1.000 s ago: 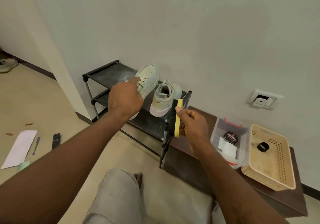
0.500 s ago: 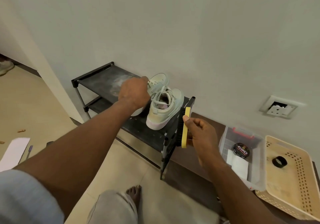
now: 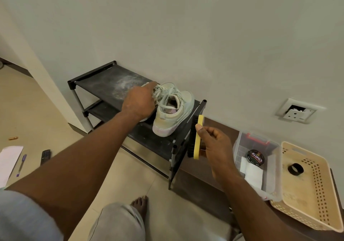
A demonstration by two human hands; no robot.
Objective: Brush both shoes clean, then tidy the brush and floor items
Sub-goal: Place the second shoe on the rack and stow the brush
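Pale wall (image 3: 186, 26) behind, beige floor tiles (image 3: 55, 121) below, with a black two-shelf shoe rack (image 3: 100, 84) set against the wall. On the rack's dusty top shelf, toward its right end: near shoe (image 3: 178, 110), pale green, upright, heel toward the camera, laces loose. Just beside it on the left, far shoe (image 3: 157, 90), mostly hidden. Left hand (image 3: 138, 102) laid over the far shoe, fingers curled around its laced top, gripping it.

Brush (image 3: 197, 138) off the rack's right end, just beside the corner post, apart from both shoes. Held on edge, yellow back to the right, dark bristles facing the rack. Right hand (image 3: 214, 145) closed around the brush, thumb on the yellow edge, fingers wrapped behind.

Right of the rack, a low brown bench (image 3: 223, 127) carrying a clear plastic box (image 3: 273, 166) with a polish tin (image 3: 255, 157) and white cloth (image 3: 253, 173) inside. Just beside the box, a beige basket (image 3: 316, 203) holding a black ring (image 3: 295, 169). Wall socket (image 3: 297, 111) above.

On the floor at far left: paper (image 3: 8, 158), pen (image 3: 21, 164) and remote (image 3: 45, 155), each apart. Bare foot (image 3: 140, 203) at the bottom.
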